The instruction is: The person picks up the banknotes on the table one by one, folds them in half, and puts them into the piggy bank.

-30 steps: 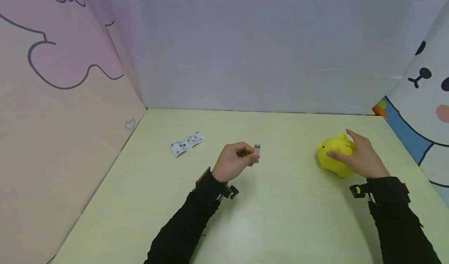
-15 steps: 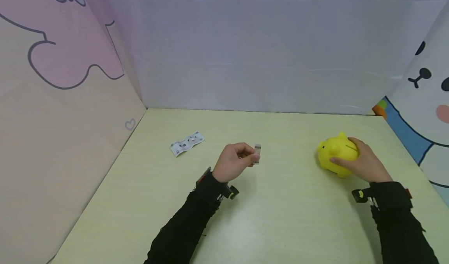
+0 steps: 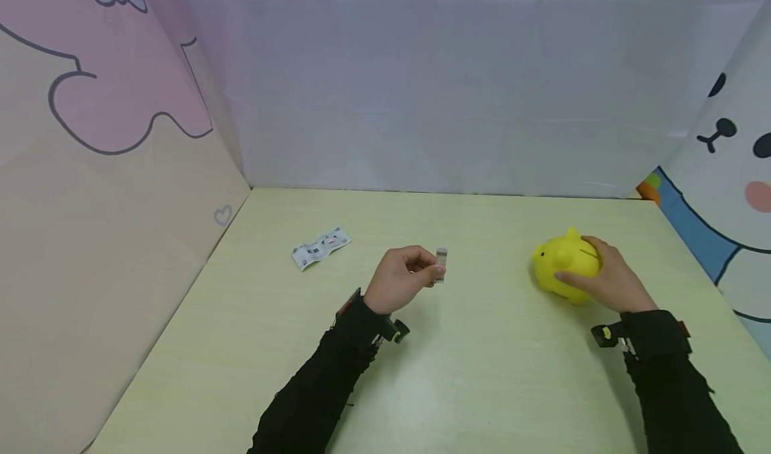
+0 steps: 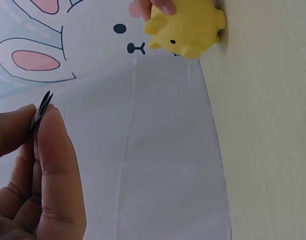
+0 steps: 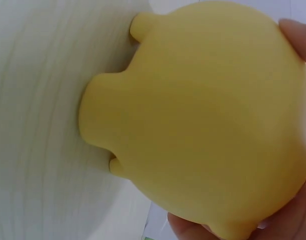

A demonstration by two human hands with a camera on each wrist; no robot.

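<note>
My left hand (image 3: 399, 278) pinches a small folded paper slip (image 3: 442, 260) between thumb and fingers, held upright above the table. In the left wrist view, the folded layers of that slip (image 4: 42, 107) show edge-on at the fingertips. A round yellow piggy bank (image 3: 563, 266) is at the right, snout pointing left, with a thin slot visible on its back. Curled around its back and near side, my right hand (image 3: 619, 281) grips it. The right wrist view is filled by the piggy bank's body (image 5: 203, 115), its feet at or very near the tabletop; contact cannot be told.
A creased printed paper slip (image 3: 322, 248) lies on the pale table (image 3: 482, 373), left of the left hand. White sheeting (image 3: 446, 92) stands along the back edge. Cartoon-printed panels flank the left (image 3: 120, 240) and right (image 3: 711, 193) sides.
My right hand has closed around the piggy bank, which has shifted slightly left with it. The left hand and its folded slip have stayed almost still.
</note>
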